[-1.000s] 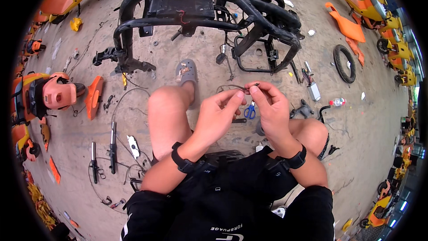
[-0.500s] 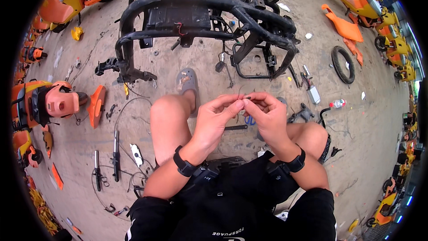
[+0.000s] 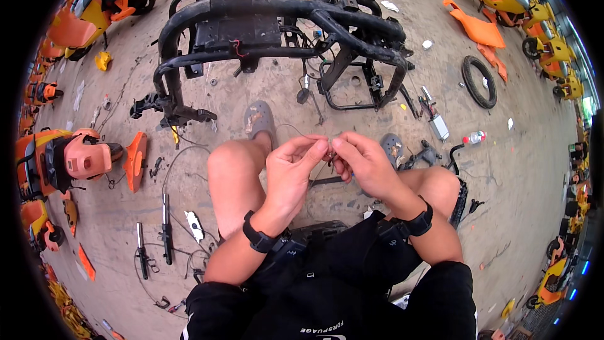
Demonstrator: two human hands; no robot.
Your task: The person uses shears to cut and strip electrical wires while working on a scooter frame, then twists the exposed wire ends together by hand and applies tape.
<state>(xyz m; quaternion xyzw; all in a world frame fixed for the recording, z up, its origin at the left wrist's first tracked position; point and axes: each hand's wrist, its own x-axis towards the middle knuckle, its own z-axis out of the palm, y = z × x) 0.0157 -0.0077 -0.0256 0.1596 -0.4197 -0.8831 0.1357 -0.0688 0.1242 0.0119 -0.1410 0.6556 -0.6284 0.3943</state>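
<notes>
Both hands meet in front of my knees. My left hand (image 3: 290,167) is closed in a pinch on a thin wire (image 3: 288,126), whose loose length curves out leftward above the fingers. My right hand (image 3: 371,167) pinches close beside it, thumb against the fingers, at the same wire. A small dark bit shows between the fingertips, too small to make out. Beyond the hands stands a bare black scooter frame (image 3: 264,6) with a short red wire (image 3: 237,48) hanging on it.
A dark tyre (image 3: 479,82), a silver box with leads (image 3: 438,127), a bottle with a red label (image 3: 474,137) and an orange panel (image 3: 473,25) lie to the right. Shock absorbers (image 3: 167,230) and cables are at left. Yellow and orange scooters line both sides.
My hands have shifted slightly left and the right one has turned. The wire's loose length, which pointed up, now bends leftward. The blue handles seen between my hands are now hidden.
</notes>
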